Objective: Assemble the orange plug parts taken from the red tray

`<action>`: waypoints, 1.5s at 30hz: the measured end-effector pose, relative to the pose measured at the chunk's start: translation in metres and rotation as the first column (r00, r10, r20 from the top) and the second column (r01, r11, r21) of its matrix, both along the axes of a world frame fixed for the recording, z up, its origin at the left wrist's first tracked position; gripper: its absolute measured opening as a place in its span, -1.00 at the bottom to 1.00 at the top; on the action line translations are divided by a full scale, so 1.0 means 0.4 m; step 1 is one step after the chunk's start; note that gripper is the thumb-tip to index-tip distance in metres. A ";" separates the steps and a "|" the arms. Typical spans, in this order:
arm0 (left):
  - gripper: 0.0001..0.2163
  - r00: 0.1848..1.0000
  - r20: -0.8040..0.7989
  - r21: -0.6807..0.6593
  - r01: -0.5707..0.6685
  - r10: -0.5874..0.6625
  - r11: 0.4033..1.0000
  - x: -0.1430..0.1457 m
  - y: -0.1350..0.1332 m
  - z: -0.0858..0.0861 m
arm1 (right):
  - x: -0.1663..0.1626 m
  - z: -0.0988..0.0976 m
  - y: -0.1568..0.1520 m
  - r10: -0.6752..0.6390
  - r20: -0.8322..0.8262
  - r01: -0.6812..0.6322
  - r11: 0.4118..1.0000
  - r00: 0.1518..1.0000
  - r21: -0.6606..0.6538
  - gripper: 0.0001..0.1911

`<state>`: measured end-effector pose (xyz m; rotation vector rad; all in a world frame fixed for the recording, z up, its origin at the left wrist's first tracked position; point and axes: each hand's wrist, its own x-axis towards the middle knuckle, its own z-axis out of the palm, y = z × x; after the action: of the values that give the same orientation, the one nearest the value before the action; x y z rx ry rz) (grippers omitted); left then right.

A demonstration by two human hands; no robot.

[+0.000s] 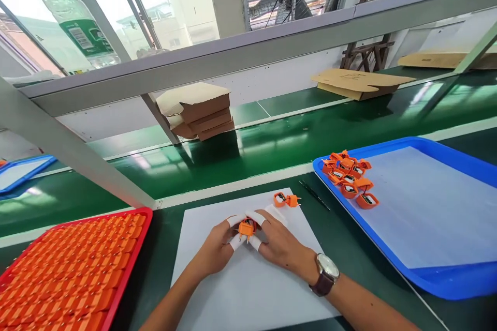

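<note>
An orange two-pin plug housing (246, 229) is held between both hands over a white sheet (240, 289), its metal pins pointing toward me. Dark and red parts show in its opening behind. My left hand (215, 248) grips it from the left with thumb and index finger. From the right, my right hand (279, 240) pinches it the same way; a watch (328, 266) is on that wrist. White finger cots cover the thumbs and index fingers. Another orange plug (292, 200), joined to an open orange shell (279, 199), lies at the sheet's top right.
Black tweezers (314, 195) lie beside the sheet. On the right, a blue tray (392, 264) carries several open orange plug housings (349, 178). A red tray (145, 222) at left is packed with orange parts. Beyond runs a green conveyor surface (272, 139) with cardboard stacks (207, 114).
</note>
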<state>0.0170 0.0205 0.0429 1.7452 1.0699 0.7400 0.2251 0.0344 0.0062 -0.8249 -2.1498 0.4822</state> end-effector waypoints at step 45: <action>-0.80 0.899 0.177 0.093 -0.421 0.401 0.902 -0.023 -0.077 -0.131 | -0.070 0.005 -0.068 -0.108 -0.184 -0.016 0.824 0.977 -0.567 -0.81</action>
<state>0.0076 -0.0101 -0.0094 1.5486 1.3269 1.2124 0.1970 0.0074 0.0080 -1.0858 -1.7945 1.1686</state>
